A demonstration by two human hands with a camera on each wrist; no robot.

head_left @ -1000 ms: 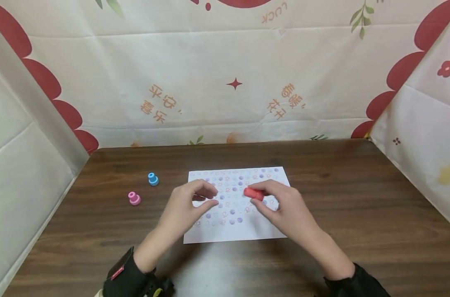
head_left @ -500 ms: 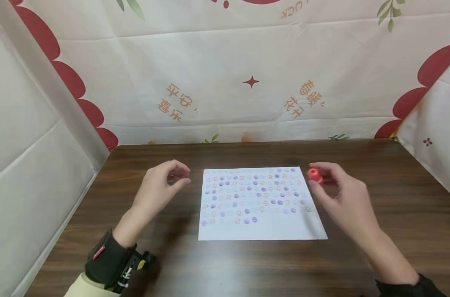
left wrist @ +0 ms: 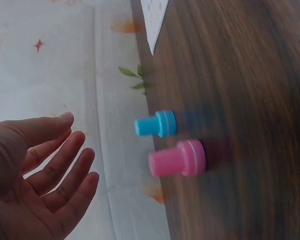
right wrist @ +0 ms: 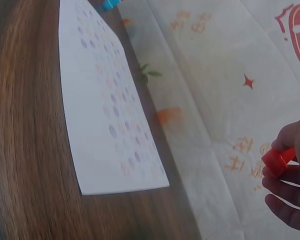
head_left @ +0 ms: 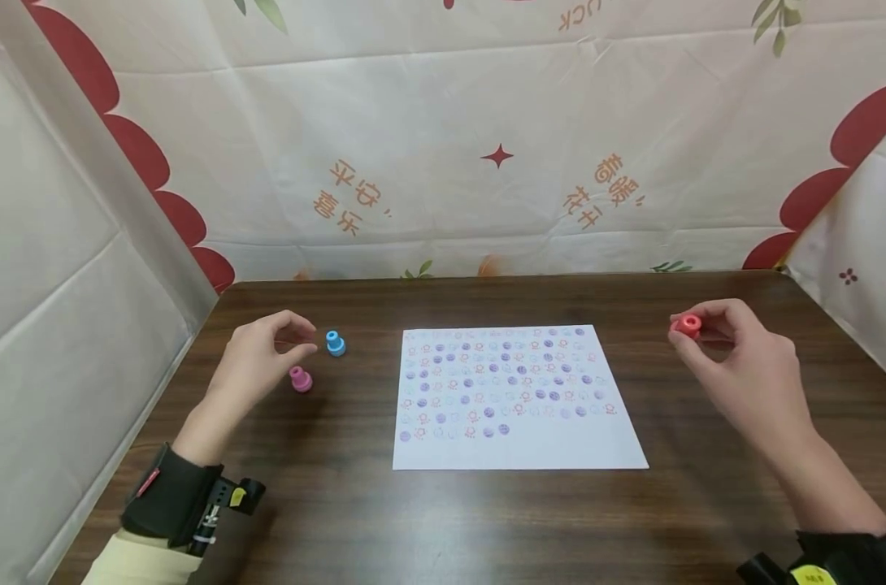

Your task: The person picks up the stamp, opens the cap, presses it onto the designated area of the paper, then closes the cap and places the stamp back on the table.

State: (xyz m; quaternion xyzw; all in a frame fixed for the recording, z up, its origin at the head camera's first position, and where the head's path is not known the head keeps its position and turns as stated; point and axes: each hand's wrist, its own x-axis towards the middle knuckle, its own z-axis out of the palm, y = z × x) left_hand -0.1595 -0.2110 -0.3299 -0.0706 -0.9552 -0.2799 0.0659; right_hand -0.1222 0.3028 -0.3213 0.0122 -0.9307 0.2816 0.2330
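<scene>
Since the frame half a second earlier, the left hand [head_left: 256,353] has moved farther left and the right hand [head_left: 753,366] farther right, bringing a small pink stepped plastic cylinder [head_left: 301,379] and a small blue stepped plastic cylinder [head_left: 336,343] into full view. At far left, a pale yellow sleeve [head_left: 143,561] meets a black strap [head_left: 171,496] around the left wrist; the left hand's thumb and fingers are apart, relaxed and slightly bent. Just beside its fingertips, the pink cylinder stands upright, wider end down, on the brown wood-grained bench [head_left: 443,520]; the blue cylinder, likewise upright, stands near it, slightly to the right and farther back. At centre, well apart from both hands, a rectangular sheet of white paper [head_left: 516,398] lies flat, bearing rows of small purple, red and pale blue marks. At right, a small red stepped plastic cylinder [head_left: 688,327] is raised clear of the bench, the thumb and fingers of the right hand clamped on it. White cloth [head_left: 428,130] printed with red and orange motifs hangs behind.
</scene>
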